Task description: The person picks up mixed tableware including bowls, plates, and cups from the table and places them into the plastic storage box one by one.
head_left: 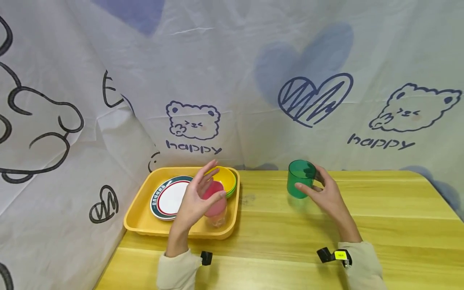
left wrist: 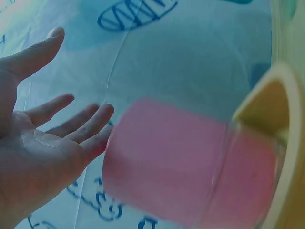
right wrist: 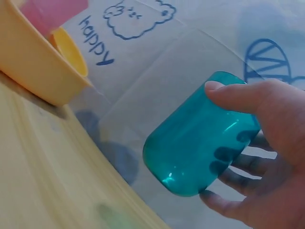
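My right hand (head_left: 326, 193) grips a see-through green cup (head_left: 297, 183) from its right side, thumb on the near wall and fingers round the far one. The right wrist view shows this cup (right wrist: 190, 143) tilted and raised off the wooden table. A pink cup (head_left: 216, 203) stands in the yellow tray (head_left: 139, 219), with a clear section at its lower end. Beside it is my left hand (head_left: 192, 203), fingers extended and thumb spread away. In the left wrist view the fingertips come right at the upper end of the pink cup (left wrist: 162, 162).
Left in the tray lies a white plate (head_left: 172, 197) with a dark green, lettered rim. At its back right sit stacked bowls, a yellow bowl (head_left: 227, 181) over green. Behind the wooden table (head_left: 268, 233) hangs a printed cloth (head_left: 246, 133), which also runs along the left.
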Available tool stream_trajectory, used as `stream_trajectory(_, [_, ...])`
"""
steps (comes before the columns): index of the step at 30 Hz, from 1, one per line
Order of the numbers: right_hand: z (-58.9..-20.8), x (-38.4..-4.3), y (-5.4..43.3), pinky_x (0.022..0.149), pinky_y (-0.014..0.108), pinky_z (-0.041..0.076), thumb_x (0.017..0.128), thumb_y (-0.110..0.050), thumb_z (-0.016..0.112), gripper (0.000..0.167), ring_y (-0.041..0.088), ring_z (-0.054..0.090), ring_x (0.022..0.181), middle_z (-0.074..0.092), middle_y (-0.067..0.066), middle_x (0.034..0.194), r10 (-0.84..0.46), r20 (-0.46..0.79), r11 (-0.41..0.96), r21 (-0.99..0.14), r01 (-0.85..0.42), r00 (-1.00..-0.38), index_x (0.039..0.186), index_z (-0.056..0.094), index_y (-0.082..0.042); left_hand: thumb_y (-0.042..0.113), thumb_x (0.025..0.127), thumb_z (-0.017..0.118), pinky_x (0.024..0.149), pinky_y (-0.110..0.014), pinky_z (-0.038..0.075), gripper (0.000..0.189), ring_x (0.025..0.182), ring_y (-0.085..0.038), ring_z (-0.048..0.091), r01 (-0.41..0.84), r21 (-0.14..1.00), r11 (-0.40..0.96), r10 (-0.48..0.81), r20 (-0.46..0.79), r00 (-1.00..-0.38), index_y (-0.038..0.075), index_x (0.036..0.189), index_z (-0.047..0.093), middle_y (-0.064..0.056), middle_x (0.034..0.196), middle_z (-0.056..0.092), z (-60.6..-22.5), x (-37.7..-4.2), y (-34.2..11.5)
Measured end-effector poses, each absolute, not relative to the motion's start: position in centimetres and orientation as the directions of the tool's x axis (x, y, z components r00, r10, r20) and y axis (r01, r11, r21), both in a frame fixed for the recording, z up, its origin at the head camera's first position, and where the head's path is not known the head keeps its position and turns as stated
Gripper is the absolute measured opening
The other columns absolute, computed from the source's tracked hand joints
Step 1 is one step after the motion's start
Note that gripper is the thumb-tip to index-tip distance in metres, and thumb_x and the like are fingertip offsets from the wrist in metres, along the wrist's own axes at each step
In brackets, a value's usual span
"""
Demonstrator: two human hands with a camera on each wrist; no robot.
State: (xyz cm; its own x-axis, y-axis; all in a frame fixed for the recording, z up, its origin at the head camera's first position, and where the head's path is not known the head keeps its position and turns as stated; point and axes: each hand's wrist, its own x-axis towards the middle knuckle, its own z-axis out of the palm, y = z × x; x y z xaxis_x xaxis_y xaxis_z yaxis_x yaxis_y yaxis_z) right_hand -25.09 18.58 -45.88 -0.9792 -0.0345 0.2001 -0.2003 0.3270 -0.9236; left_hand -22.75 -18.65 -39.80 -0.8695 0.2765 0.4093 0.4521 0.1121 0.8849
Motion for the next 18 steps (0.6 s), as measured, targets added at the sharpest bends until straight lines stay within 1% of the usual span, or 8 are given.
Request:
stream_trajectory(3, [-46.0,-24.8,19.2,0.105,0.054,0.047,0.095,-0.027,0.077,0.081,0.042,0.042,0.138,0.044,0.024,0.149,-0.024,0.205,0.348,-0.916,-0.2,-0.979,0.159,0.032,-0.005,-0.003,0.088,0.077,0.118,-0.041,0.035,0.084,0.144,-0.032,0.044,0.457,0.885,0.082,0.295,0.417,-0.86,0.014,0.159,0.036,-0.003,0.161,0.038,-39.8,-22.6,-17.5])
stream_trajectory(4, [-46.0,-24.7,19.3,0.105,0.054,0.047,0.095,-0.027,0.076,0.081,0.042,0.043,0.137,0.044,0.024,0.149,-0.019,0.206,0.354,-0.914,-0.199,-0.978,0.159,0.032,-0.005,-0.002,0.088,0.077,0.118,-0.042,0.035,0.084,0.144,-0.032,0.043,0.458,0.886,0.072,0.302,0.419,-0.856,0.014,0.159,0.035,-0.003,0.161,0.038,-39.7,-22.5,-17.1])
stream_trajectory(6, [-45.8,-24.5,19.6,0.104,0.053,0.047,0.095,-0.028,0.076,0.081,0.042,0.043,0.137,0.045,0.024,0.148,-0.008,0.212,0.363,-0.91,-0.2,-0.977,0.159,0.032,-0.005,-0.001,0.089,0.077,0.12,-0.044,0.032,0.085,0.146,-0.034,0.04,0.448,0.893,0.039,0.323,0.413,-0.851,0.014,0.16,0.033,-0.003,0.163,0.036,-39.8,-22.4,-16.3])
stream_trajectory(8, [-45.7,-24.3,19.8,0.104,0.052,0.047,0.095,-0.027,0.076,0.081,0.043,0.043,0.137,0.045,0.025,0.148,0.004,0.216,0.369,-0.908,-0.199,-0.976,0.159,0.032,-0.004,-0.002,0.09,0.076,0.122,-0.047,0.027,0.085,0.149,-0.034,0.035,0.431,0.902,0.001,0.342,0.405,-0.848,0.012,0.161,0.03,-0.003,0.164,0.032,-39.9,-22.4,-15.6])
stream_trajectory(11, [-45.6,-24.1,20.1,0.104,0.053,0.046,0.095,-0.028,0.076,0.081,0.043,0.043,0.137,0.045,0.024,0.148,0.017,0.212,0.372,-0.908,-0.19,-0.977,0.159,0.032,-0.004,-0.006,0.09,0.074,0.123,-0.05,0.023,0.088,0.151,-0.031,0.031,0.417,0.909,-0.029,0.346,0.4,-0.849,0.012,0.162,0.026,-0.003,0.166,0.027,-40.1,-22.5,-14.9])
stream_trajectory(13, [-45.5,-23.9,20.4,0.106,0.055,0.044,0.095,-0.03,0.076,0.082,0.043,0.043,0.137,0.045,0.025,0.148,0.027,0.203,0.375,-0.91,-0.179,-0.979,0.16,0.031,-0.005,-0.005,0.091,0.073,0.123,-0.051,0.025,0.088,0.15,-0.029,0.032,0.42,0.907,-0.017,0.335,0.401,-0.853,0.015,0.162,0.026,-0.003,0.166,0.028,-40.4,-22.5,-14.4])
stream_trajectory(15, [-45.5,-23.7,20.7,0.11,0.06,0.04,0.095,-0.03,0.076,0.083,0.044,0.041,0.138,0.045,0.026,0.149,0.039,0.192,0.376,-0.912,-0.164,-0.981,0.16,0.03,-0.007,-0.003,0.091,0.074,0.121,-0.051,0.028,0.088,0.15,-0.03,0.033,0.422,0.907,0.004,0.324,0.398,-0.858,0.018,0.162,0.026,-0.004,0.165,0.03,-40.7,-22.6,-14.0])
stream_trajectory(18, [-45.5,-23.3,21.3,0.111,0.068,0.035,0.094,-0.031,0.077,0.085,0.048,0.039,0.14,0.044,0.028,0.151,0.052,0.178,0.38,-0.913,-0.146,-0.983,0.162,0.028,-0.011,0.001,0.092,0.074,0.12,-0.053,0.03,0.086,0.149,-0.033,0.034,0.41,0.912,0.015,0.324,0.383,-0.865,0.019,0.162,0.027,-0.005,0.164,0.032,-41.3,-22.7,-13.2])
